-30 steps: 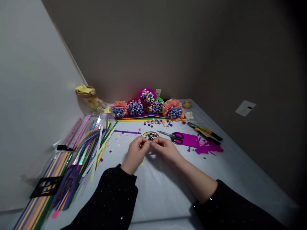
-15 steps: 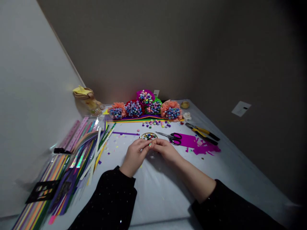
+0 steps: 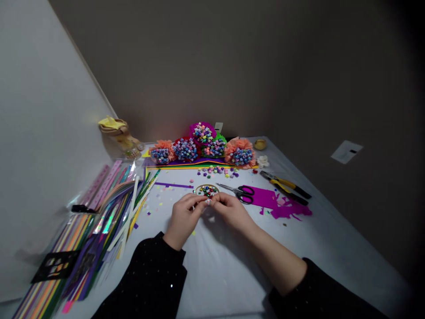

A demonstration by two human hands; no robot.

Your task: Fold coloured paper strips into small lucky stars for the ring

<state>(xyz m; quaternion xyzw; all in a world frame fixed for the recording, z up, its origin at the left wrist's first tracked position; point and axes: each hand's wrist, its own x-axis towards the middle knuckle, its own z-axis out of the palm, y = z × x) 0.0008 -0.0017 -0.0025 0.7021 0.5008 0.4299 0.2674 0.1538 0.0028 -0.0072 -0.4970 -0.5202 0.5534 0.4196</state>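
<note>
My left hand (image 3: 184,216) and my right hand (image 3: 235,215) meet at the fingertips over the white table. Pinched between them is a small shiny piece (image 3: 208,202), which looks like a folded paper star; the fingers partly cover it. Just beyond the fingertips stands a round gold-rimmed dish (image 3: 206,185) with several shiny coloured stars in it. Right of the dish lie scissors (image 3: 238,193) with black handles, blades pointing left. Loose pastel paper stars (image 3: 217,170) are scattered behind the dish.
Flower-like bunches of paper stars (image 3: 185,149) stand along the back. Magenta paper (image 3: 259,196) and yellow-black pliers (image 3: 285,186) lie at right. Bundles of paper strips (image 3: 63,241) fill the left side, with a tan bag (image 3: 114,128) behind.
Both hands stay pinched together on the small piece, with slight finger movement. The piece now looks paler. The view has shifted slightly.
</note>
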